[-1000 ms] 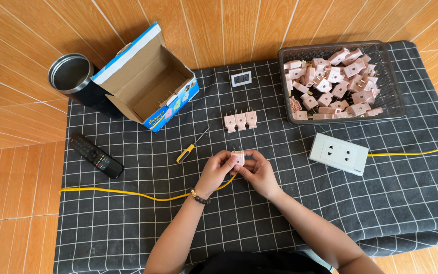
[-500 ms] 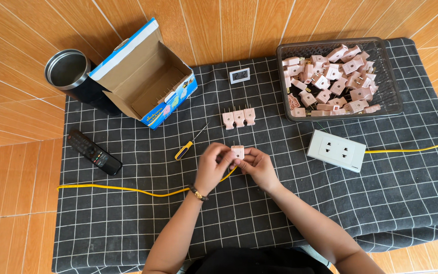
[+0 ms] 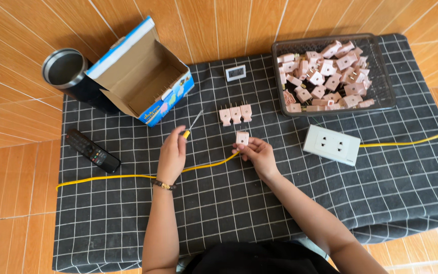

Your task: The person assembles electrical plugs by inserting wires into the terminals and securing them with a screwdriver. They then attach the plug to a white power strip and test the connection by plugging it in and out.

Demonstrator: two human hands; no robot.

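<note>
My right hand (image 3: 257,153) holds a small pink plug (image 3: 242,138) upright by its lower edge, at the end of a yellow cable (image 3: 122,176). My left hand (image 3: 172,157) lies to the left with its fingertips on the yellow handle of a small screwdriver (image 3: 190,126) that rests on the cloth. Just beyond, three pink plugs (image 3: 235,114) sit side by side with their prongs pointing away.
A dark mesh basket (image 3: 384,76) full of pink plugs stands at the back right. A white double socket (image 3: 331,145) on the yellow cable lies right of my hand. An open cardboard box (image 3: 143,76), a metal cup (image 3: 66,68), a remote (image 3: 92,150) and a small digital display (image 3: 235,73) sit around.
My left hand has let go of the plug and moved left to the screwdriver handle. My right hand now holds the plug alone.
</note>
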